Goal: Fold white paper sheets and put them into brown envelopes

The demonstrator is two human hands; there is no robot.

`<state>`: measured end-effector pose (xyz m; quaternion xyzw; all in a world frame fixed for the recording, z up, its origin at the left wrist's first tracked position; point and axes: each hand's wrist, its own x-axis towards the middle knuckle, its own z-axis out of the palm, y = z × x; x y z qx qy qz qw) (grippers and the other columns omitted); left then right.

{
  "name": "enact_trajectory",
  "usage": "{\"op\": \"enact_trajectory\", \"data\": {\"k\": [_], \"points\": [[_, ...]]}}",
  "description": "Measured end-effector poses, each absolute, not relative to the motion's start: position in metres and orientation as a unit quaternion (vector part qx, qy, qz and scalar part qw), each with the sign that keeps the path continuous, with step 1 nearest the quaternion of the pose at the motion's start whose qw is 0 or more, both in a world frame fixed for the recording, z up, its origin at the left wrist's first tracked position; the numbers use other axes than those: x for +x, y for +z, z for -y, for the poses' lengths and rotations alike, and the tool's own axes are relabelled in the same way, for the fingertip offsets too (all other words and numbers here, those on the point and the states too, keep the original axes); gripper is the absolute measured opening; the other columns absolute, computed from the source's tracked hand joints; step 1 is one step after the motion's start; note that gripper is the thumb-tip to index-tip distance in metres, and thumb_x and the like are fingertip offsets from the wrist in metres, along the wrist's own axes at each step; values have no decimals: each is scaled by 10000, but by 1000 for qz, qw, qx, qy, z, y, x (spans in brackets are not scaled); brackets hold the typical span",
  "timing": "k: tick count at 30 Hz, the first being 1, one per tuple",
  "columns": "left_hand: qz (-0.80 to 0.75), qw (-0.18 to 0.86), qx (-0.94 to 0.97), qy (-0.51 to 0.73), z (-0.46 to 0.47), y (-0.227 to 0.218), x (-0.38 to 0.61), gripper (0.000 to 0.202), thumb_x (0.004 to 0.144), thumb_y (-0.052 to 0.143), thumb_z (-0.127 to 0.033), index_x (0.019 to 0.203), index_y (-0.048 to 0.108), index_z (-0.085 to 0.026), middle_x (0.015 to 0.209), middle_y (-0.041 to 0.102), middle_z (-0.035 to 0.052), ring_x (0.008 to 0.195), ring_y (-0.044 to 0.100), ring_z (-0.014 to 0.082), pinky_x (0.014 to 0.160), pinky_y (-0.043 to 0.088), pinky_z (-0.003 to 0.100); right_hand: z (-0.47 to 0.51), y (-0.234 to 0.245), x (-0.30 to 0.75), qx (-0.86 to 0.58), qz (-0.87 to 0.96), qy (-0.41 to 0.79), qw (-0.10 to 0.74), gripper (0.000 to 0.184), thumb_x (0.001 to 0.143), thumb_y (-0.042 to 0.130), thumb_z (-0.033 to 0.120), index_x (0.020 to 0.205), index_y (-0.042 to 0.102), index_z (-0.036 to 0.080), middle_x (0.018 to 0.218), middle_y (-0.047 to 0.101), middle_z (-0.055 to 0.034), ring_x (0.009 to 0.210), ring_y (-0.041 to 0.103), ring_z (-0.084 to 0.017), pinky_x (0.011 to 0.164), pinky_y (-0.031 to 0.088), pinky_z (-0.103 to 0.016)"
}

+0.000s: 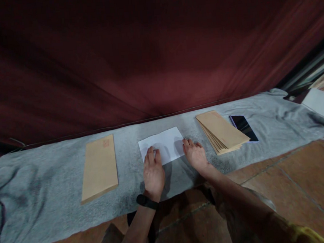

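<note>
A white sheet of paper (164,143) lies flat on the grey cloth (52,208) in front of me. My left hand (153,172), with a black band on its wrist, rests on the sheet's near left corner, fingers stretched out. My right hand (195,155) lies with its fingers flat at the sheet's right edge, touching it. A single brown envelope (99,167) lies to the left of the hands. A fanned stack of brown envelopes (220,131) sits to the right.
A dark phone (243,127) lies just right of the envelope stack. A dark red curtain (144,54) hangs behind the cloth. Brown tiled floor (294,185) is in front, with my knees over it. A white sheet (323,104) lies at far right.
</note>
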<state>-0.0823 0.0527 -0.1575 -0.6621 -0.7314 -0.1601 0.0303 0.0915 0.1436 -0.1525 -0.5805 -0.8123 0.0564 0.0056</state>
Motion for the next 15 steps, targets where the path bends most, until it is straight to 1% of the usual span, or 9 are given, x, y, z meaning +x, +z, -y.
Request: {"op": "enact_trajectory", "data": {"k": [3,5,7,9,13,15], "points": [[694,22,-703,-157,-55,-163,-62,534,925,349,-55,1443,468,-105,1585,389,144,1497,293,270,1220,294,445,-143,-151,91,-580,813,53,1,363,1047,260,192,1255,558,209,1145,675,-116,943,650,-219,932,427,-361],[678,15,-719,-151,-55,-164,-49,500,974,368,-157,1466,460,-147,1606,369,113,1515,255,275,1240,241,492,-142,-150,91,-577,815,51,4,370,1044,256,184,1260,555,209,1156,675,-124,949,648,-221,930,429,-364],[675,7,-722,-150,-55,-166,-40,491,1004,388,-293,1481,454,-196,1616,357,79,1522,235,284,1244,205,533,-142,-149,91,-576,816,49,7,370,1041,255,175,1271,544,197,1157,675,-129,950,643,-221,925,431,-367],[677,0,-721,-147,-54,-167,-37,516,1004,405,-385,1494,442,-227,1618,354,59,1526,222,291,1244,182,556,-141,-148,91,-577,815,48,8,359,1038,268,172,1280,534,184,1151,675,-129,949,640,-220,921,432,-367],[675,-7,-725,-137,-54,-169,-41,560,990,433,-445,1510,422,-238,1617,353,63,1524,225,299,1240,180,565,-141,-147,91,-579,814,51,4,360,1044,263,188,1272,541,213,1150,675,-126,935,642,-208,918,429,-356],[669,-10,-731,-132,-54,-170,-44,566,987,435,-459,1513,418,-250,1615,355,59,1519,240,300,1239,180,564,-142,-148,91,-576,816,47,7,361,1051,249,192,1268,537,206,1145,673,-125,928,645,-205,910,426,-353]]}}
